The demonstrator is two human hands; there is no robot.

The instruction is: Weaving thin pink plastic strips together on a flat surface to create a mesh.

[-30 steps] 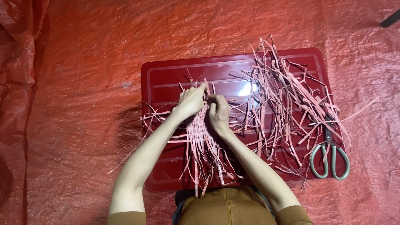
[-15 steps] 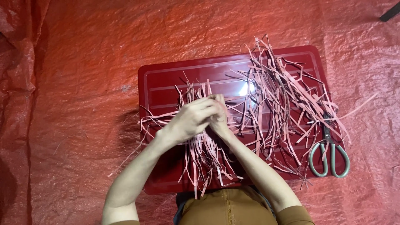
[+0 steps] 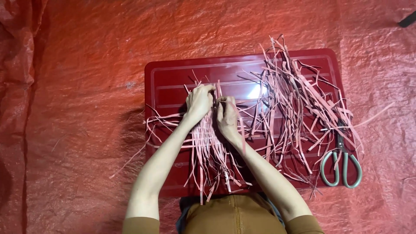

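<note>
two hands meet near the middle of a dark red plastic tray (image 3: 173, 82), where i watch them work a woven mat of thin pink strips (image 3: 207, 145). the left hand (image 3: 199, 103) curls closed over the mat's top edge, fingers pinching strip ends; the right hand (image 3: 226, 116) lies just beside it, fingertips nipping a single upright strip. the mat's loose ends fan toward the tray's near edge and spill over its left edge. a tangled heap of loose strips (image 3: 294, 108), flat, narrow and paper-like, covers the tray's right half, some trailing past the right edge. grey-handled scissors (image 3: 341, 162) lie shut at the tray's near right corner, partly on the crinkled red plastic sheet (image 3: 78, 108) beneath everything. the tray is glossy, ribbed, with rounded corners. half a second ago the left hand covered the right; now they sit side by side, higher up the mat.
</note>
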